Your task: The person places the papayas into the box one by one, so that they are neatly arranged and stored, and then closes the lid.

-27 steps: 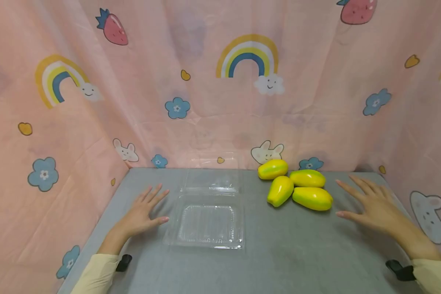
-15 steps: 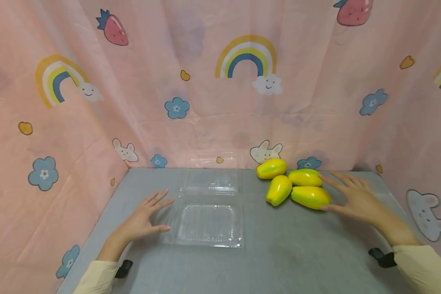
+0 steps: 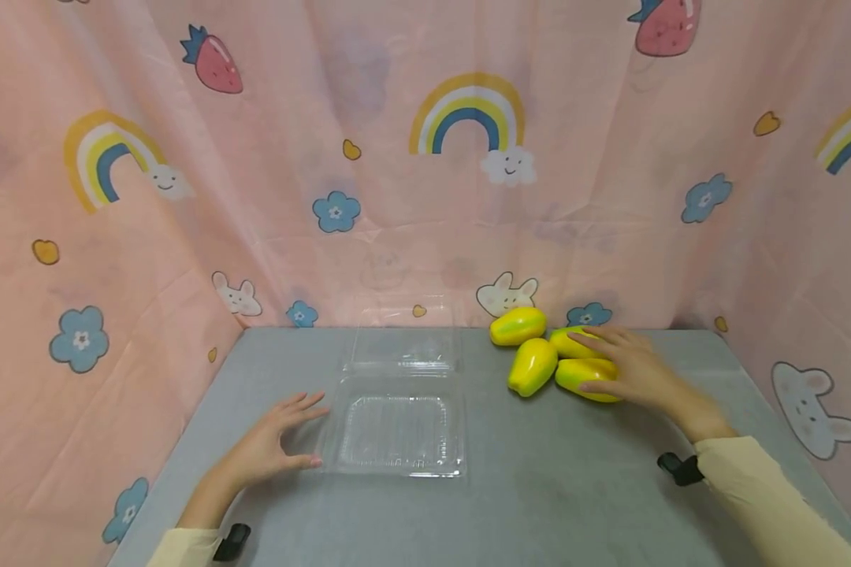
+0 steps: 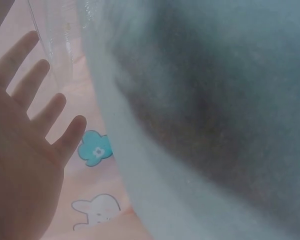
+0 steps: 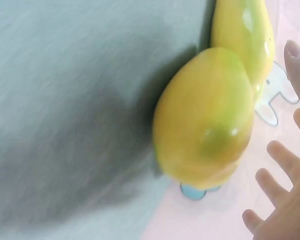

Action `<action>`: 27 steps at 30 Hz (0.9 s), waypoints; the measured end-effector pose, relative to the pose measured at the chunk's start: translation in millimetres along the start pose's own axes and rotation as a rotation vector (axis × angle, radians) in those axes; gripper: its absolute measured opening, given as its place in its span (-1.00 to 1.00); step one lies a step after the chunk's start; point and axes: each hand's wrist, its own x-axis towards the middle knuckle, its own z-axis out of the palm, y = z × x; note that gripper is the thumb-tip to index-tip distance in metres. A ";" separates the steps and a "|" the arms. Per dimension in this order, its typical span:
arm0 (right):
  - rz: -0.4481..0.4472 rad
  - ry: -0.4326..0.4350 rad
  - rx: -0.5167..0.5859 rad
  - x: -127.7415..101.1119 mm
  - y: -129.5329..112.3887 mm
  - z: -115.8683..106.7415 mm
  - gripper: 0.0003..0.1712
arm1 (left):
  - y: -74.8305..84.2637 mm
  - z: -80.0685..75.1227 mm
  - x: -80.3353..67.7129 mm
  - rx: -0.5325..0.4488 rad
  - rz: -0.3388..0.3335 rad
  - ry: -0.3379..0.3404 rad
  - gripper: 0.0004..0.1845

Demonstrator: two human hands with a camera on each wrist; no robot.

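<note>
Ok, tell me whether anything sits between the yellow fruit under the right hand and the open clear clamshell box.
One thing does: another yellow fruit lies left of the nearest fruit that the right hand reaches over, on the straight line toward the clamshell box. Past it is only bare grey table.

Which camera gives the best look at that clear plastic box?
The head view: the whole open clear plastic box lies on the table. The left wrist view catches only a blurred edge of it; the right wrist view shows none.

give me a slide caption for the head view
Right hand reaches onto yellow papayas; left hand beside open clear clamshell.
</note>
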 end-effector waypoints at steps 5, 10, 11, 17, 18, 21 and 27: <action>-0.013 -0.019 0.033 18.9 -10.7 5.7 -0.13 | -0.7 1.6 -4.0 -0.038 -0.018 0.003 -0.18; -0.019 -0.037 0.055 34.6 -16.0 10.4 -0.16 | 0.7 2.6 -3.1 -0.074 -0.025 0.000 -0.13; -0.020 -0.042 0.062 37.3 -16.3 11.6 -0.16 | 1.2 3.0 -2.7 -0.085 -0.028 -0.002 -0.12; -0.016 -0.069 0.098 48.2 -18.3 18.3 -0.17 | 2.5 6.2 -1.3 -0.113 -0.050 -0.018 -0.11; -0.014 -0.073 0.103 49.2 -18.4 19.3 -0.16 | 2.5 6.8 -1.3 -0.113 -0.054 -0.021 -0.10; 0.003 -0.084 0.126 51.9 -18.8 21.6 -0.16 | 2.1 8.3 -1.4 -0.113 -0.070 -0.025 -0.10; 0.008 -0.107 0.148 55.3 -19.1 22.9 -0.18 | 2.2 10.0 -1.3 -0.097 -0.077 -0.022 -0.11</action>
